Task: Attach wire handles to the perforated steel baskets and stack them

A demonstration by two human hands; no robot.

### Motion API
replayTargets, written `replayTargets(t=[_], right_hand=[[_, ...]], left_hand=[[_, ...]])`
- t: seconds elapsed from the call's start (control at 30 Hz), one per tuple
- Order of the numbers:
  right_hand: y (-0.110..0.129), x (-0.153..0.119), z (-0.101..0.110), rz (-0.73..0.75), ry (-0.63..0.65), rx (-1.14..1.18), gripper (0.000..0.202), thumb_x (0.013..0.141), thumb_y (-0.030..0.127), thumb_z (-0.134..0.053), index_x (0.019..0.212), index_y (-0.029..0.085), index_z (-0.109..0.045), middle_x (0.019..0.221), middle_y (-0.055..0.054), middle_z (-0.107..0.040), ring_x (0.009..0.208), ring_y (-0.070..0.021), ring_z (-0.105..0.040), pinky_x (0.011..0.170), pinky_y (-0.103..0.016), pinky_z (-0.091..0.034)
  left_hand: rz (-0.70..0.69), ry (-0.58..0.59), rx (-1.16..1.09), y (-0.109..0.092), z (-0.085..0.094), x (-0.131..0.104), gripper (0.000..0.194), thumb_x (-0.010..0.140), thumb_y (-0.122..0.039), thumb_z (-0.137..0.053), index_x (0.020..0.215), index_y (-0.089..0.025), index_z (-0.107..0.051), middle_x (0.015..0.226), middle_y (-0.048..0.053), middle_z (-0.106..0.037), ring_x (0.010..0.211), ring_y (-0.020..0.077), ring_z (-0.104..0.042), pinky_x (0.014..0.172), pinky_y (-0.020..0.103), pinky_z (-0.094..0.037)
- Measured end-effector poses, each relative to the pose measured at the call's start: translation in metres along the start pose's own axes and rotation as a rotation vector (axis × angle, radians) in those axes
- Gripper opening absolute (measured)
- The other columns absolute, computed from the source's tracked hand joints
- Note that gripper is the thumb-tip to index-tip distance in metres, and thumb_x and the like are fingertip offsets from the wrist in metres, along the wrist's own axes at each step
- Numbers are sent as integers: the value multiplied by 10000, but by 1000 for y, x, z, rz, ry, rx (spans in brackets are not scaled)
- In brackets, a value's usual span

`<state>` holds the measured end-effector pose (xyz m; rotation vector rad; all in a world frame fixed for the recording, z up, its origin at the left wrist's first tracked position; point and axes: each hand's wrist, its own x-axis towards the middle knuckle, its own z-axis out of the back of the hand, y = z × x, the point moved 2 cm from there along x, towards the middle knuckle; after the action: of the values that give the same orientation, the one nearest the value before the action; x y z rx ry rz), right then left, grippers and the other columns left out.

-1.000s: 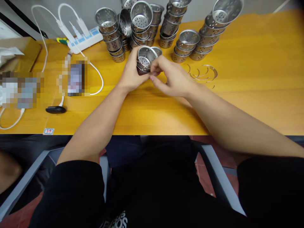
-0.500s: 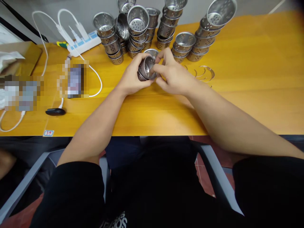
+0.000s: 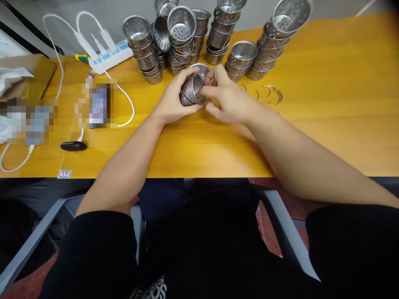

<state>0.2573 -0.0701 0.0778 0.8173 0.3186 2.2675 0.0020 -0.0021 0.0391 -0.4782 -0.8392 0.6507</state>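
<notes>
My left hand is wrapped round small perforated metal cups, one tilted and set partly into another. The tilted cup's mouth faces right. At that mouth my right hand has its fingers bent, with one fingertip reaching inside the rim and the thumb low beside it. Its grip on the rim is partly hidden. Just behind both hands stands another perforated cup, partly covered by my fingers.
Several stacks of perforated cups line the back of the yellow table, with a leaning stack at right. Thin curved metal strips lie beside my right forearm. A power strip, cables, a phone and a black object are left.
The tilted cup has turned slightly in my left hand, so more of its outer wall shows and less of its inside. Both hands stay nearly in place.
</notes>
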Motion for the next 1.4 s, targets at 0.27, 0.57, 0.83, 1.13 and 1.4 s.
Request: replayTargets(t=[0.27,0.57,0.83,1.13,1.4], right_hand=[[-3,-1,9,-64,-16,79,461,1081,822,-895,1334,438,-871,1484,-152,-803,1397,-540,-737,1285,-831,-682],[-17,0,1,-83,-109,137,641,1069,1067,-760,1356,509,-892,1493,-106,-844,1402,-525,-758,1175,-799,-748],[-17,0,0,-59,-142,132,574,1045,982,-896,1395,529,-933,1452,-110,-855,1446,-554,-752,1195,-855,-742],[-18,1,3,-94,-195,211,551,1026,977,-959,1165,444,-944,1270,-141,-853,1285,-544,-796,1066,-834,-783],[-38,2,6,21,-64,282,673,948,1030,-1020,1057,380,-881,1251,-120,-859,1198,-455,-780,1172,-749,-729]], left_hand=[[1,-7,21,-3,4,2,928,787,-451,-1114,1642,-397,-760,1733,145,-805,1629,498,-747,1423,703,-648],[-33,16,45,-4,7,4,965,828,-434,-1080,1720,-412,-713,1737,156,-791,1684,516,-719,1465,737,-608],[-46,15,64,0,6,4,938,815,-400,-1076,1693,-458,-750,1759,117,-786,1684,505,-707,1464,732,-607],[-72,28,65,-5,6,5,903,841,-379,-1040,1692,-461,-750,1727,104,-794,1694,488,-713,1475,705,-600],[-89,-118,150,13,18,7,918,879,-506,-1027,1726,-541,-675,1698,81,-800,1755,499,-636,1530,787,-525]])
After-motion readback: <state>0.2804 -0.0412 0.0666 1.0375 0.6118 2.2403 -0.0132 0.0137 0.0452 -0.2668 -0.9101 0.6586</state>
